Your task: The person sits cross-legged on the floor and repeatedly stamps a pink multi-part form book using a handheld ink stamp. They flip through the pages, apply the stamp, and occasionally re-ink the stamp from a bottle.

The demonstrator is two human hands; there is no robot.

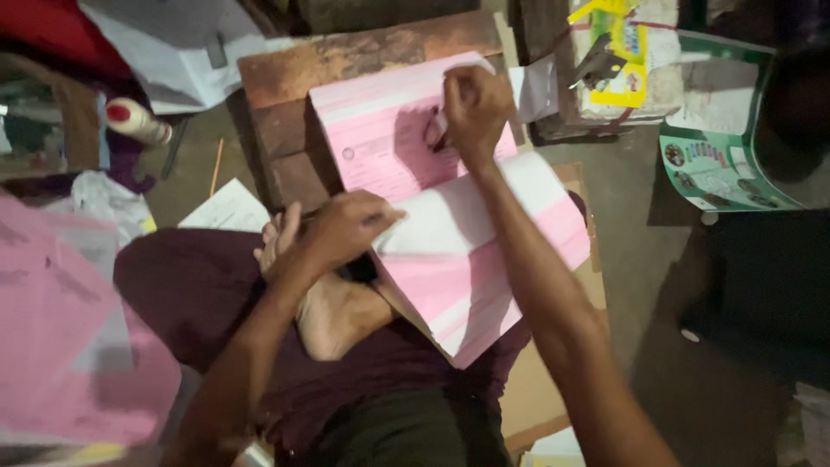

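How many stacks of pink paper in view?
2. One pink stack lies over the wooden block and the lap, under the left hand and right hand. Another pink stack sits at the left edge, blurred; more may be hidden.

Left hand [346,229] lay low near centre, palm down, fingers curled loosely, thumb pointing right. Left forearm ran down-left toward frame bottom, elbow bent. Right hand [474,108] reached far forward, fingers pinched together, knuckles up, wrist slightly flexed. Right arm nearly straight, extended diagonally from lower right. Bare foot [333,303] rested beneath left wrist, sole turned up.
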